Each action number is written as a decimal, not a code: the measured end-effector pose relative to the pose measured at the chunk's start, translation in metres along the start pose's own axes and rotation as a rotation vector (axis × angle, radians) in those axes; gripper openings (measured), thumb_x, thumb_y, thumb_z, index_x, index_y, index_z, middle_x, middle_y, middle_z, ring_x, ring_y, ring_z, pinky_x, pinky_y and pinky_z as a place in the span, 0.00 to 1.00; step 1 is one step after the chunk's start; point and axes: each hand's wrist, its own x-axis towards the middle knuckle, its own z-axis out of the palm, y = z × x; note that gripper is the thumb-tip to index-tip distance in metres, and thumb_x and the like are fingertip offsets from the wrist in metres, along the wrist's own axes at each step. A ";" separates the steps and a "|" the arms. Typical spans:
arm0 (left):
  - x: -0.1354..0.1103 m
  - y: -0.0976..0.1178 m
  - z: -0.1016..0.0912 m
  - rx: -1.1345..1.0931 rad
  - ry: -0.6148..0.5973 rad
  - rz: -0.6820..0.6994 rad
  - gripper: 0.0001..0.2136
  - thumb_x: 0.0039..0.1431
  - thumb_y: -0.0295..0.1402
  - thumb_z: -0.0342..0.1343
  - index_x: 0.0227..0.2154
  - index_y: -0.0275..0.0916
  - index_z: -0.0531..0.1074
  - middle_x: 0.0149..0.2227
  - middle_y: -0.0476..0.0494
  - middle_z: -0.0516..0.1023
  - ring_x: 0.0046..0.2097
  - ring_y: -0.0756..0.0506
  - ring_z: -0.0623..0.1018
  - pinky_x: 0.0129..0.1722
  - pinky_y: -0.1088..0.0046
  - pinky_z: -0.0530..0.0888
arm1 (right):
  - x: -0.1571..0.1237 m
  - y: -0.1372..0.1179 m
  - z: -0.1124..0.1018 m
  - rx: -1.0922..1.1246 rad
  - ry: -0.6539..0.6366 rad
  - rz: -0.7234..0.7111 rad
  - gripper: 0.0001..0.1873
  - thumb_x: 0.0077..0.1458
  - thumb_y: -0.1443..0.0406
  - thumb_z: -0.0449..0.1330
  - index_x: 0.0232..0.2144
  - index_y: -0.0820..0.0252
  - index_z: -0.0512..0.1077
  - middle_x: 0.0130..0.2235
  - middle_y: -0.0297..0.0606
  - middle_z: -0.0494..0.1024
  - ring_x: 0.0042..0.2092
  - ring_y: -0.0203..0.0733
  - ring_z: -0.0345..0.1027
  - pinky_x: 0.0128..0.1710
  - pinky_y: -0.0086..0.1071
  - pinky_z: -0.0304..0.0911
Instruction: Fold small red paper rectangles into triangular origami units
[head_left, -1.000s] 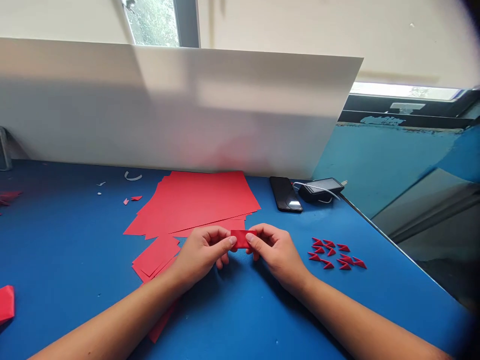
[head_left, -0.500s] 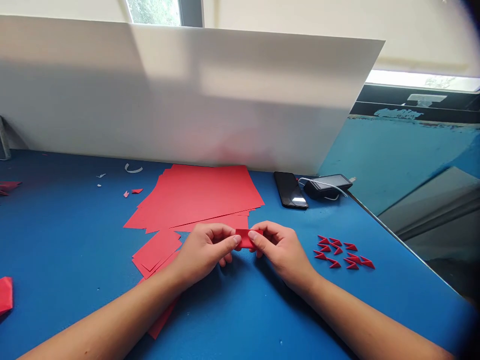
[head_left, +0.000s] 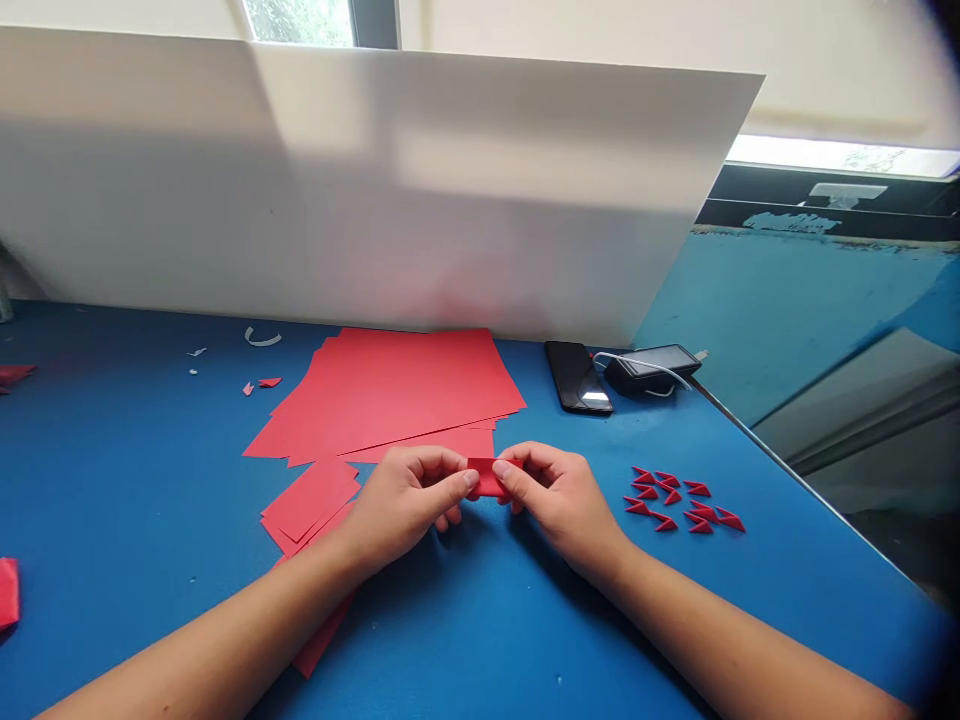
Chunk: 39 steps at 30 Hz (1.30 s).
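A small folded piece of red paper (head_left: pixel 487 479) is held between both hands, just above the blue table. My left hand (head_left: pixel 409 497) pinches its left end, thumb on the front and fingers behind. At the other end, my right hand (head_left: pixel 559 500) grips it the same way, thumb on the near face. Smaller red paper rectangles (head_left: pixel 313 500) lie in a loose pile beside and partly under my left forearm. To the right of my right hand, several small folded red paper triangles (head_left: pixel 701 515) rest in a cluster.
Large red sheets (head_left: pixel 405 385) lie stacked behind my hands. A black phone (head_left: pixel 577 378) and a dark device with a white cable (head_left: pixel 652 368) sit at the back right. A white board (head_left: pixel 337 200) stands along the back. Paper scraps (head_left: pixel 262 338) lie at the back left.
Both hands keep their pinch on the red paper, with hardly any movement. The whole view has shifted slightly, so things appear a little further left.
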 end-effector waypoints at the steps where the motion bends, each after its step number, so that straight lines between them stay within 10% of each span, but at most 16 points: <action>1: 0.000 0.000 0.000 -0.002 -0.004 -0.002 0.12 0.56 0.40 0.59 0.28 0.35 0.74 0.21 0.50 0.72 0.23 0.53 0.71 0.23 0.78 0.70 | 0.000 0.000 0.000 -0.002 0.003 -0.002 0.12 0.54 0.58 0.60 0.28 0.62 0.73 0.23 0.32 0.71 0.25 0.33 0.61 0.27 0.27 0.58; 39: -0.001 0.004 0.000 0.025 0.047 0.008 0.13 0.57 0.41 0.57 0.25 0.35 0.71 0.20 0.50 0.73 0.21 0.52 0.69 0.24 0.77 0.68 | -0.002 0.000 0.000 0.001 0.001 0.020 0.12 0.54 0.57 0.60 0.29 0.61 0.74 0.23 0.33 0.72 0.26 0.36 0.62 0.27 0.29 0.59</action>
